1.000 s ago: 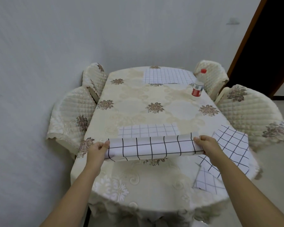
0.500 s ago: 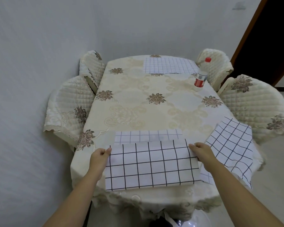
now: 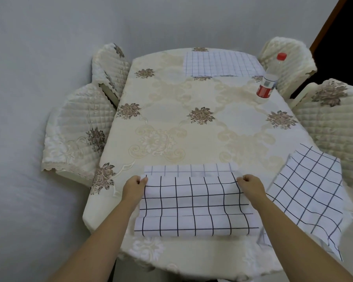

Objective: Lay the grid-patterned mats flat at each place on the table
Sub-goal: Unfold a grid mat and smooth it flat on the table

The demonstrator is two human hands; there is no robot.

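A white mat with a black grid (image 3: pixel 194 204) lies spread at the near place of the table (image 3: pixel 192 127). My left hand (image 3: pixel 134 187) pinches its far left corner and my right hand (image 3: pixel 251 186) pinches its far right corner. Its far part shows the pale underside (image 3: pixel 190 170), folded over. A second grid mat (image 3: pixel 308 192) lies askew at the near right, draping over the table edge. A third mat (image 3: pixel 220 64) lies flat at the far end.
A plastic bottle with a red cap and red label (image 3: pixel 268 82) stands at the far right of the table. Quilted cream chairs stand at the left (image 3: pixel 77 131), far left (image 3: pixel 110 66), far right (image 3: pixel 287 55) and right (image 3: pixel 330 119). A dark doorway is at the upper right.
The mat that I held folded above the table has been opened out toward me and lowered onto the near place. Both hands kept hold of its far corners.
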